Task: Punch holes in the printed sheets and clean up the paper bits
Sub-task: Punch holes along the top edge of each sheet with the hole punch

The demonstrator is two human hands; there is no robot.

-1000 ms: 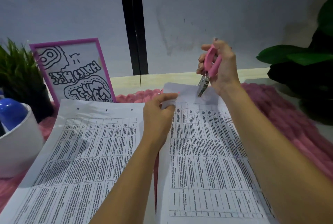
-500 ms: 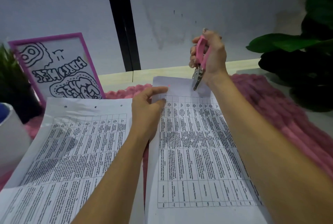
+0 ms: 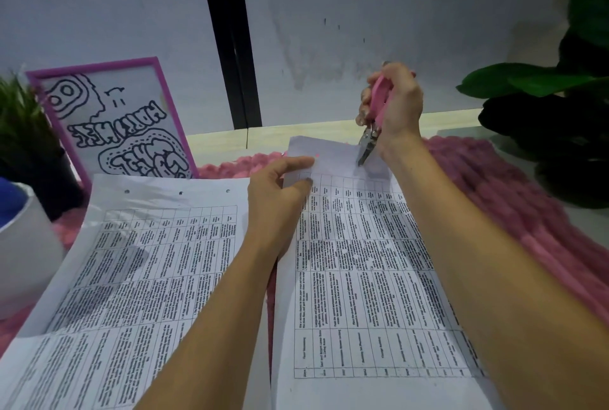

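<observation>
Two printed sheets (image 3: 362, 277) side by side on mat (image 3: 494, 195); frame (image 3: 112, 119) behind left sheet (image 3: 131, 277).

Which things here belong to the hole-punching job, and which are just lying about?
Job: punch in right hand; right sheet, pinched by left hand; left sheet, already holed.
Lying about: framed drawing; grass plant; white pot; leafy plant; pink mat.

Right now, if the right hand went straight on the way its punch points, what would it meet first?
Most likely the blank top margin of the right-hand sheet: the hole punch in the right hand aims down at it, though the gap is hard to judge.
</observation>
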